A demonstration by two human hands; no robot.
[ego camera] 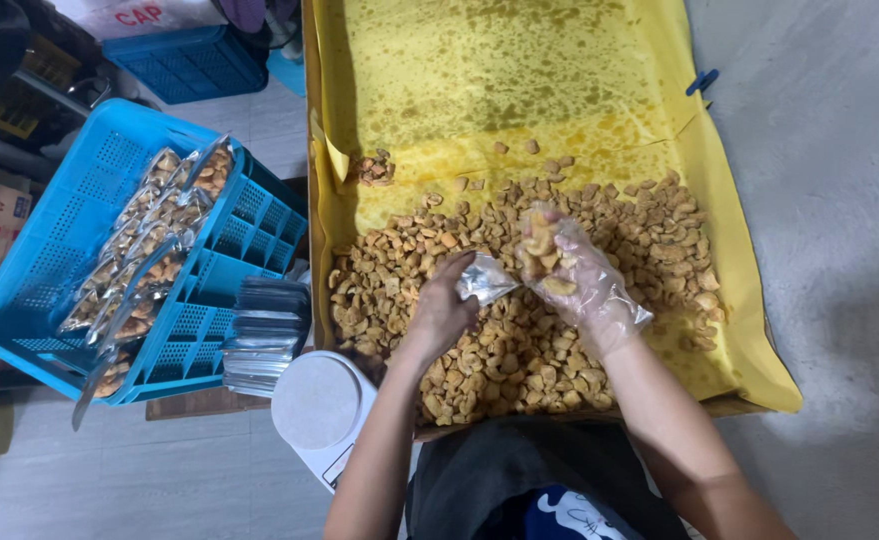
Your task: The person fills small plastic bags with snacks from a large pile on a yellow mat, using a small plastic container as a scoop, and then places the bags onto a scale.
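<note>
Golden fried snack pieces (pixel 519 350) cover the yellow-lined tray (pixel 749 330). Left hand (pixel 442 310), fingers clamped, holds a small silvery pouch (pixel 484 280) open-side up over the pile, so the plastic-gloved right hand (pixel 574 275), fingers closed around snacks, can feed it.

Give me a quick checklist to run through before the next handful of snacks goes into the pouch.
1. Left hand grips the silver pouch: ok.
2. Pouch mouth open: cannot tell.
3. Right hand wears a clear glove and holds fried snack pieces: ok.
4. Snack pile on the yellow-lined tray within reach: ok.
5. White scale platform bare: ok.
6. Room left in the blue crate of filled pouches: ok.
</note>
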